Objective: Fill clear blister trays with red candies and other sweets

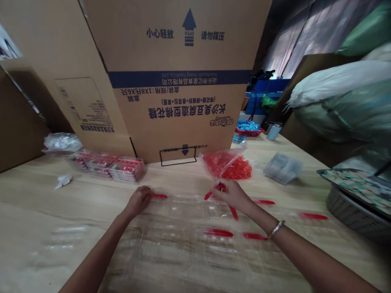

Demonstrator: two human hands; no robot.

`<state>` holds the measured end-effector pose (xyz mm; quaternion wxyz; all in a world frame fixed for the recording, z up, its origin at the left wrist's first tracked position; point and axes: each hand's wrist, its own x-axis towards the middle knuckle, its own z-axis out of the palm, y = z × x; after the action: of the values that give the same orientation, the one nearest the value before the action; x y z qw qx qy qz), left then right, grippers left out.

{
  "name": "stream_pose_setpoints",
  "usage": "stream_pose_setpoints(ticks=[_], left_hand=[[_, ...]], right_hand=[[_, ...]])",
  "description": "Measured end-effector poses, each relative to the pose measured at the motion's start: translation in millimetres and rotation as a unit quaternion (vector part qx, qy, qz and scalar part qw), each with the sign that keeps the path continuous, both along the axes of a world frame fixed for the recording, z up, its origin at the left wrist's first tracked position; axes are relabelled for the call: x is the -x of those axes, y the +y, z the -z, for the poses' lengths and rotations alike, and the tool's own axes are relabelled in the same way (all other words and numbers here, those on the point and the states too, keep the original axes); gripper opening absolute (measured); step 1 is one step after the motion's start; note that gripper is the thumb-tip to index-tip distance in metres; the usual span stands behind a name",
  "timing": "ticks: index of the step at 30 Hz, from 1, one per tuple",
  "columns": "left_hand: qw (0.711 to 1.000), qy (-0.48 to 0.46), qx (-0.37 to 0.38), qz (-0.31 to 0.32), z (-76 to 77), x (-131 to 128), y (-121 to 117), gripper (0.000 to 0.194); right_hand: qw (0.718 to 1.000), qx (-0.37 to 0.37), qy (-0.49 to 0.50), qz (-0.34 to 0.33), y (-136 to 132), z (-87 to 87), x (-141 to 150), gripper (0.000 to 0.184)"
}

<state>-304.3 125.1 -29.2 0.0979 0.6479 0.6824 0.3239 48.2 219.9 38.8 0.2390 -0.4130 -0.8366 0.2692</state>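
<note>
Clear plastic trays (171,244) lie in rows over the wooden table in front of me. My left hand (140,200) is closed at the far left trays, its fingertips at the end of a slim red plastic piece (160,196). My right hand (232,193) is closed around several red plastic pieces (220,187), some sticking out below the fingers. Other long red pieces rest in tray compartments, such as one red piece (218,232) and another red piece (313,216). Beyond my right hand lies an open clear bag of red pieces (240,167).
A large cardboard carton (183,93) stands behind the work area, with a black wire stand (178,157) before it. Stacked red packs (126,167) are at left. At right are clear stacked containers (283,167) and a grey basket (354,207) carrying a loaded tray.
</note>
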Motion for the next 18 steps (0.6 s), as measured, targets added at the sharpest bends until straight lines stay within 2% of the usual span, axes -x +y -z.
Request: stream_pose_setpoints(ticks=[3, 5, 7, 9, 11, 13, 16, 18], left_hand=[[0.999, 0.042, 0.003, -0.003, -7.3, -4.1, -10.5, 0.021], [0.997, 0.07, 0.003, -0.009, -17.2, -5.7, -27.3, 0.024], [0.992, 0.119, 0.007, -0.03, -26.5, -6.5, -55.3, 0.026], [0.979, 0.178, 0.027, -0.094, -29.5, -7.9, -93.7, 0.029], [0.955, 0.21, 0.068, -0.197, -22.7, -11.5, -136.3, 0.035], [0.933, 0.199, 0.119, -0.276, -8.6, -18.1, -172.9, 0.044], [0.934, 0.155, 0.135, -0.292, 8.9, -35.5, -199.1, 0.049], [0.948, 0.112, 0.076, -0.29, 8.8, -54.9, -195.9, 0.051]], right_hand=[[0.986, -0.07, -0.151, -0.002, -4.0, -9.4, 30.1, 0.014], [0.974, -0.096, -0.203, -0.023, -7.6, -12.7, 52.8, 0.017], [0.973, -0.089, -0.209, -0.045, -10.4, -11.5, 73.5, 0.019], [0.972, -0.07, -0.212, -0.068, -12.0, -6.5, 88.7, 0.019], [0.974, -0.046, -0.203, -0.088, -13.0, -0.1, 97.2, 0.018], [0.979, -0.022, -0.177, -0.101, -14.6, 4.9, 100.2, 0.017], [0.988, 0.028, -0.107, -0.112, -22.4, 6.6, 100.9, 0.011], [0.988, 0.082, -0.05, -0.123, -33.6, 5.1, 102.6, 0.011]])
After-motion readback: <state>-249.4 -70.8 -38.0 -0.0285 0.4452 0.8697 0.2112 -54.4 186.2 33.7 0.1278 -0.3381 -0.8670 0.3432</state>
